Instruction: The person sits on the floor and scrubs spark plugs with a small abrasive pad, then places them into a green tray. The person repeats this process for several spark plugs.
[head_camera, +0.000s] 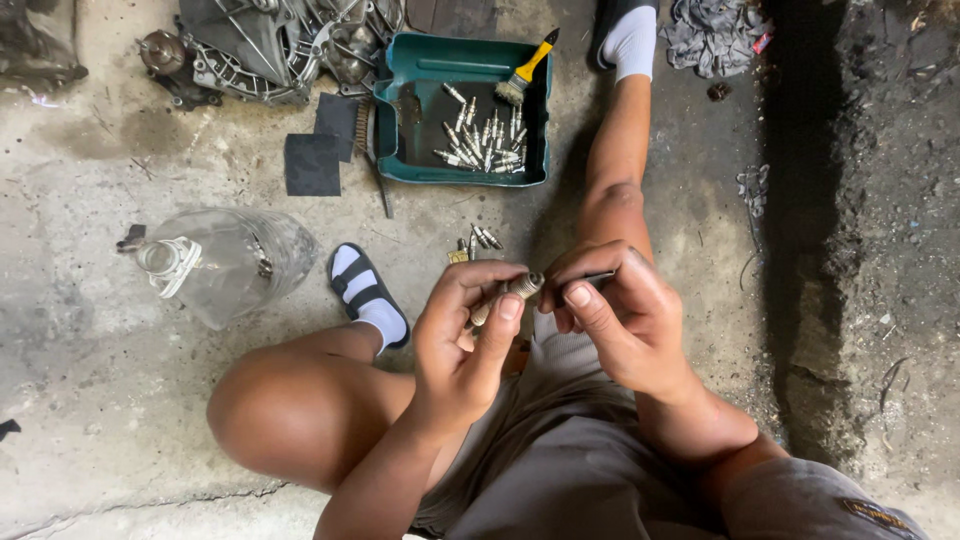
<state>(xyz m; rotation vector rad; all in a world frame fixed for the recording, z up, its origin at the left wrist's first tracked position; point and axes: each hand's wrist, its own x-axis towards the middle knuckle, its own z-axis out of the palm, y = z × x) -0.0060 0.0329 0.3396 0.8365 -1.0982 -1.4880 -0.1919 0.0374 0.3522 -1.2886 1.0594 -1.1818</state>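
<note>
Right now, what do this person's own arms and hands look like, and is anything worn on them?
Both arms are bare from the elbow down: no sleeves, gloves, watch or rings show. The left hand and right hand have short, unpainted nails. Near the right upper arm, a grey short sleeve with a small dark oval patch shows at the frame's bottom corner.

Head cam, looking straight down, close over lap and floor (100, 330).
</note>
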